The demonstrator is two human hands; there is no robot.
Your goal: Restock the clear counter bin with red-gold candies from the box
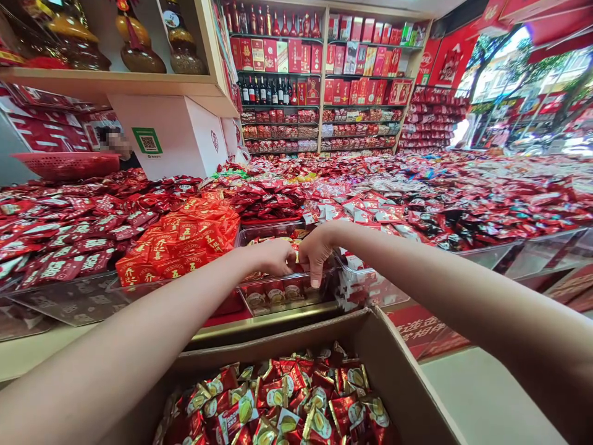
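Note:
Both my arms reach forward over an open cardboard box (398, 377) full of red and gold wrapped candies (296, 402). My left hand (274, 256) and my right hand (315, 250) meet above a clear plastic bin (278, 295) on the display counter, which holds a shallow layer of the same candies. The left hand's fingers are curled shut with small wrappers showing between the two hands. The right hand points down into the bin, fingers pressed together, fingertips at the bin's front wall. Exactly what each hand holds is hard to make out.
Orange-red packets (185, 241) fill the bin to the left and dark red packets (69, 228) lie beyond. White and red sweets (361, 210) spread right. A white box with a QR code (167, 142), a red basket (65, 164), a person behind it, and shelves of bottles (278, 89) stand at the back.

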